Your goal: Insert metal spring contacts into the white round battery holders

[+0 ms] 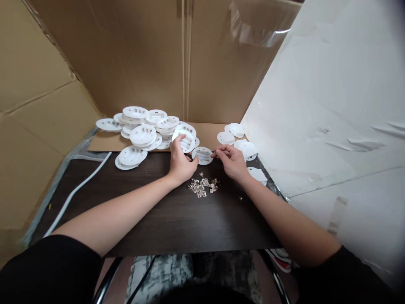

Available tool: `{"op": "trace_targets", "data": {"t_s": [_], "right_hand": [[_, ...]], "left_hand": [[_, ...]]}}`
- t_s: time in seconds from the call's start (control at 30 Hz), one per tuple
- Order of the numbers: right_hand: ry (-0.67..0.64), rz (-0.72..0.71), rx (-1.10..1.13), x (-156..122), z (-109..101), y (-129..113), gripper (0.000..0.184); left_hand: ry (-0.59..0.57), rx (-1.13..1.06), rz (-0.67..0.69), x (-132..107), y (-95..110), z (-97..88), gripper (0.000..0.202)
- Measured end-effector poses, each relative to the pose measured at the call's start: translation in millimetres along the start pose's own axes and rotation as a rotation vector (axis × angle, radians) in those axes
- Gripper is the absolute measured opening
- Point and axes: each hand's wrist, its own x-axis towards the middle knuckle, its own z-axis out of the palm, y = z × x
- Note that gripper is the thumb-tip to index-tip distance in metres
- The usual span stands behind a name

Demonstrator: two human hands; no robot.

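Note:
My left hand (183,164) is curled round a tilted white round plastic plate (187,144) with molded slots. Its thumb touches the left edge of a second such plate (202,156), which lies between my hands. At that plate's right edge, my right hand (232,161) has thumb and fingertips pinched together. Whatever is between those fingertips is too small to make out. Just below, on the dark tabletop, lies a small pile of shiny metal contact pieces (201,188).
Many similar white plates (135,156) are heaped at the back left, partly on a cardboard sheet (106,141). More plates (247,148) lie at the right. A white cable (77,188) crosses the left side. Cardboard walls (136,55) stand behind and left, a white sheet (325,105) right.

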Motion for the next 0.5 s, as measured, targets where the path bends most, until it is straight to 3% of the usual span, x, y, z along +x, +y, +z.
{"op": "trace_targets", "data": {"t_s": [0.5], "right_hand": [[0.001, 0.046, 0.155, -0.3, 3.5, -1.0, 0.046]], "left_hand": [[-0.015, 0.003, 0.082, 0.2, -0.4, -1.8, 0.08]]}}
